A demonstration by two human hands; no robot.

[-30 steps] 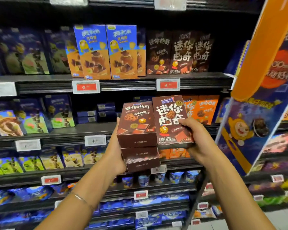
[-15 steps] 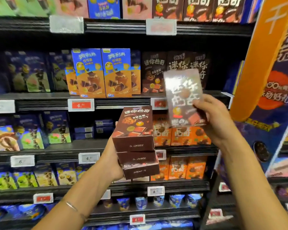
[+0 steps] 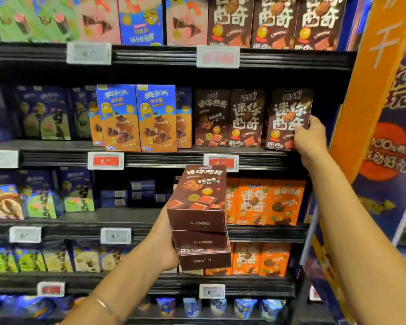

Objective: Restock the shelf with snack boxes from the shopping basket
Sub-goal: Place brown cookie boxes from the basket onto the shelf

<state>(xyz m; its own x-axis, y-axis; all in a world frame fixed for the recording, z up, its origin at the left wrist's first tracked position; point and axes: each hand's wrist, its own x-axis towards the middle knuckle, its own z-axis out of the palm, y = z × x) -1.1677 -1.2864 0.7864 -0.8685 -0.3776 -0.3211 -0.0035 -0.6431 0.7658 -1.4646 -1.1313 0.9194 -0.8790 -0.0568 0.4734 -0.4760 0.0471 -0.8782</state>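
Snack box (image 3: pixel 288 118), brown with white lettering, is at the right end of a row on the shelf (image 3: pixel 256 158), upright with a slight tilt. The right hand (image 3: pixel 311 137) grips it at its lower right corner, with the thumb on the front face and the fingers behind. Whether its base rests fully on the shelf board cannot be told.

Just left of the right hand's box, two matching brown boxes (image 3: pixel 246 118) stand face-out in the same row. Further left are blue-and-orange boxes (image 3: pixel 136 118).

The left hand (image 3: pixel 167 242) is lower than the right hand and to its left. It is curled round the left side of a stack of three brown boxes (image 3: pixel 201 216). The stack is held in front of the shelving, end flaps toward the camera, with the lowest box turned slightly out of line. A thin bracelet (image 3: pixel 103 306) sits on the left wrist.

A red price tag (image 3: pixel 220 161) is directly above the stack. Orange boxes (image 3: pixel 265 202) fill the shelves to the right of the left hand. An orange banner (image 3: pixel 380 66) rises to the right of the right hand.
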